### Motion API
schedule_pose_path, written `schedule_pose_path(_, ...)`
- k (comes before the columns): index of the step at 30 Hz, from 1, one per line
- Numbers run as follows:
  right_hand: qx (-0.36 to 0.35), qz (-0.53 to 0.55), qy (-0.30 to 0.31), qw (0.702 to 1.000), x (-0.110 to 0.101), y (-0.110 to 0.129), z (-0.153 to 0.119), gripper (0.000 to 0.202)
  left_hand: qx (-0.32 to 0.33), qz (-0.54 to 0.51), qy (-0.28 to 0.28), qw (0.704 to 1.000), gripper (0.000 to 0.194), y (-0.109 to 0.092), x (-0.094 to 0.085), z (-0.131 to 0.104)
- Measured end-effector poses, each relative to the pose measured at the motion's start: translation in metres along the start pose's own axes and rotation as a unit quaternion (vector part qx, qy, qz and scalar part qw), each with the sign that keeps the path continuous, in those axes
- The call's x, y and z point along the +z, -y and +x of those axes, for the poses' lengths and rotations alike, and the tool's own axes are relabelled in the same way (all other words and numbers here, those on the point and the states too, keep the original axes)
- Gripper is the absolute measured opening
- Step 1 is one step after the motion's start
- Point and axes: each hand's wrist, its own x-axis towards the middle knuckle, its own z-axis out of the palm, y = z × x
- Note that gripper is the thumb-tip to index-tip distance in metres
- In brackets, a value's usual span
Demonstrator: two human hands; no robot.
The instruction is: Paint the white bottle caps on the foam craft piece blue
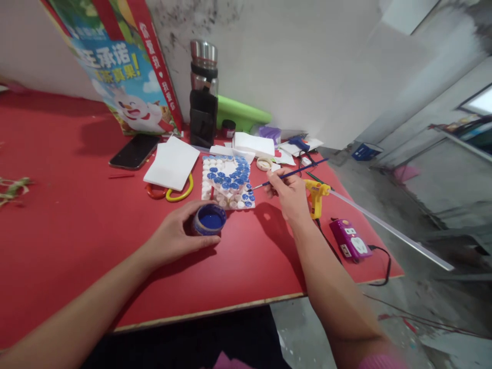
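My left hand [184,233] is wrapped round a small jar of blue paint [210,219], upright at the near side of the table. Between the fingers of my right hand [286,192] is a thin paintbrush [295,174], its tip pointing left. The bristles meet or hover just over the right edge of a craft piece [228,182], a square board covered with small round white pieces. Many of these rounds are blue, in a curved band and at the lower right; others are white. From this angle I cannot tell whether the bristles touch.
White sheets [172,163] lie over yellow-and-red scissors [180,190], beside a phone [134,151]. Behind stand a bottle [203,97] and a printed bag [126,77]. A yellow glue gun [317,197] with a long glue stick and a purple power strip [350,240] are at right, cords trailing.
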Motion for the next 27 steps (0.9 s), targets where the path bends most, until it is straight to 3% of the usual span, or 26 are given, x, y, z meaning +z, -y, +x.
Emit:
schedule_pose_path(6,0.133,0.135,-0.025,0.982,0.0,-0.003,0.008,0.046,-0.005,0.0,-0.01,1.0,0.076,-0.003,-0.005,-0.001)
schedule_pose_path(14,0.255,0.211,0.034,0.943,0.005,0.002,0.004,0.046,0.0,0.027,-0.033,0.999,0.08,0.003,-0.009,0.0)
schedule_pose_path(17,0.268,0.228,0.062,0.934,0.008,0.003,0.001,0.044,-0.004,0.033,-0.057,0.998,0.085,0.01,-0.011,-0.001)
schedule_pose_path(22,0.277,0.243,0.08,0.926,0.014,0.0,-0.004,0.041,-0.001,0.043,-0.043,0.998,0.081,0.014,-0.014,-0.002)
schedule_pose_path(27,0.201,0.214,0.004,0.956,0.018,0.002,-0.003,0.039,0.019,0.057,-0.012,0.998,0.071,0.012,-0.016,-0.001)
